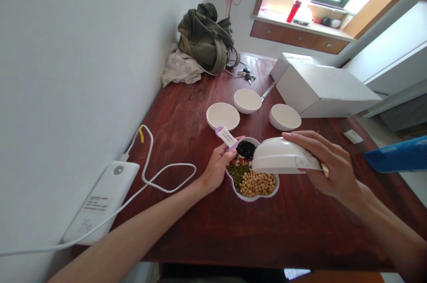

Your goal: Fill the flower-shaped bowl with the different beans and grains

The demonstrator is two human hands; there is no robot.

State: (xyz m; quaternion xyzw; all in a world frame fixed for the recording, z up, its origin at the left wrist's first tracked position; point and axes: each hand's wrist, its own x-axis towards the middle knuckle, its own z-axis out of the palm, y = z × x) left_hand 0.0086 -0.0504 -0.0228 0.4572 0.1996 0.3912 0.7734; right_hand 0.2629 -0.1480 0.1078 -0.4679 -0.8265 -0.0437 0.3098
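My left hand [214,166] grips the left edge of a lobed, purple-edged dish [254,198], thumb on its rim near the labelled handle [227,136]. Inside the dish lie separate heaps of tan round beans [257,183], green mung beans [238,175] and black beans [246,150], with some red and pale bits between them. My right hand [333,163] is closed around a white bowl [283,157], tipped over the dish's right side. That bowl's inside faces away from me, and it hides part of the dish.
Beyond the dish stand three white bowls [223,116]. Farther back are keys [247,74], a green bag [207,42] and white boxes [323,87]. A white power bank [102,203] with a looping cable [173,166] lies left; a blue object [396,155] is at right.
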